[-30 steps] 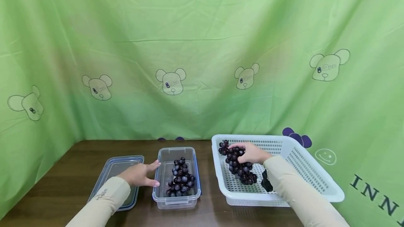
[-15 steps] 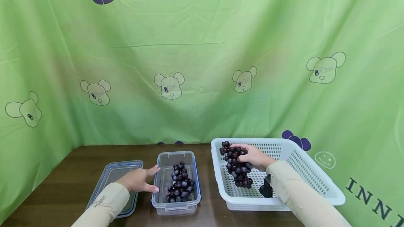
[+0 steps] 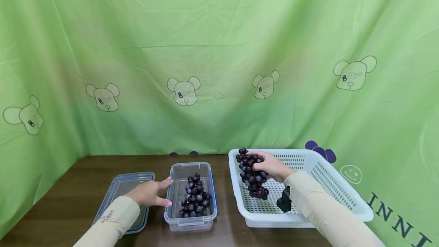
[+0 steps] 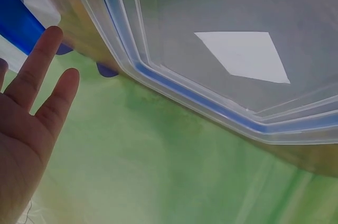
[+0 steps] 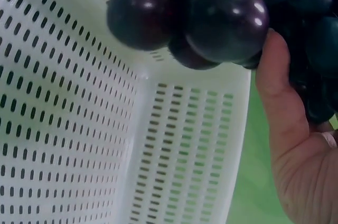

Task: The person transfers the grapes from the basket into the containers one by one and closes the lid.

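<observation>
My right hand (image 3: 272, 166) grips a bunch of dark purple grapes (image 3: 252, 177) from its right side, over the left part of the white slotted basket (image 3: 271, 219). Close up in the right wrist view, the thumb (image 5: 280, 86) presses against the grapes (image 5: 227, 20). A second bunch of grapes (image 3: 194, 201) lies inside the clear plastic box (image 3: 190, 221). With fingers straight and spread, my left hand (image 3: 148, 193) is at the box's left rim; whether it touches is unclear. Its fingers (image 4: 34, 71) show near a blue edge in the left wrist view.
A clear lid (image 3: 118, 190) with a blue seal lies left of the box, partly under my left forearm. A small black device (image 3: 284, 201) hangs at my right wrist over the basket. Behind the brown table (image 3: 85, 186) hangs a green printed cloth (image 3: 219, 125).
My right hand has moved slightly left and up with the grapes, which hang closer to the basket's left rim. The left hand stays at the box. The head view has shifted a little.
</observation>
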`<state>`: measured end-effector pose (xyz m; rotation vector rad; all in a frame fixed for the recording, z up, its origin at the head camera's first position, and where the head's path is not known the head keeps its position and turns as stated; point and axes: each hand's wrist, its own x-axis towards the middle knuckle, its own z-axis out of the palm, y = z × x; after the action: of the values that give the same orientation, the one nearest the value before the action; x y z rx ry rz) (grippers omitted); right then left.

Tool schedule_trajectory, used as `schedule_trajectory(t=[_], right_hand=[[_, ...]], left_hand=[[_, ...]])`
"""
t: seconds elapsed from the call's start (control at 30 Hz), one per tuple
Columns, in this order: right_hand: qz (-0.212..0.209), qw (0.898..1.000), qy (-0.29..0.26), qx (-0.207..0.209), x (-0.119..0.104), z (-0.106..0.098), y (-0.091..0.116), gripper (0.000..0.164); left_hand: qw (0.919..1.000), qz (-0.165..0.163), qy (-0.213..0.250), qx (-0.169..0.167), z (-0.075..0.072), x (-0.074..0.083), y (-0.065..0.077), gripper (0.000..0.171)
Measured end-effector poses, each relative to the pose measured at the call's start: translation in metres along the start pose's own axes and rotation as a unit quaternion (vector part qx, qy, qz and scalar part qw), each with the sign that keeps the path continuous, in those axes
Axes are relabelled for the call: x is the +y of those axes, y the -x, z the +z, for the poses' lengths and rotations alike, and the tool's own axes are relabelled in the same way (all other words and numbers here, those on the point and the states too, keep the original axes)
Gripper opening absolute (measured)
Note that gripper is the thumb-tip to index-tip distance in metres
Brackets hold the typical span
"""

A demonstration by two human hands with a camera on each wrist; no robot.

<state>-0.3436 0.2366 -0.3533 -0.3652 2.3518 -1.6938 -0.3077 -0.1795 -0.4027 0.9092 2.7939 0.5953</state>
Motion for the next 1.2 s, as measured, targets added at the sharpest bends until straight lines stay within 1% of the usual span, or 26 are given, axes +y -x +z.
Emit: schedule_trajectory(t=[0.2, 0.37, 0.5, 0.73, 0.93, 1.2], right_hand=[[0.010, 1.000, -0.006, 0.002, -0.011, 0.008, -0.003, 0.065], [0.008, 1.000, -0.013, 0.016, -0.019, 0.012, -0.009, 0.064], [0.010, 0.999, -0.021, 0.027, -0.027, 0.017, -0.013, 0.063], [0.027, 0.998, -0.028, 0.040, -0.040, 0.032, -0.019, 0.061], [0.031, 0.998, -0.034, 0.034, -0.050, 0.044, -0.025, 0.061], [0.021, 0.999, -0.023, 0.024, -0.058, 0.060, -0.032, 0.060]], left_hand=[[0.9999, 0.000, -0.010, 0.003, 0.000, -0.002, -0.001, 0.081], [0.9999, -0.002, -0.010, 0.007, 0.001, -0.002, -0.001, 0.080], [0.9999, -0.002, -0.011, 0.006, 0.000, -0.002, 0.000, 0.081], [1.0000, -0.001, -0.005, -0.001, -0.001, -0.001, 0.000, 0.079], [1.0000, 0.006, -0.005, -0.005, -0.001, -0.002, 0.000, 0.078], [1.0000, -0.007, -0.003, -0.006, -0.006, -0.001, -0.001, 0.079]])
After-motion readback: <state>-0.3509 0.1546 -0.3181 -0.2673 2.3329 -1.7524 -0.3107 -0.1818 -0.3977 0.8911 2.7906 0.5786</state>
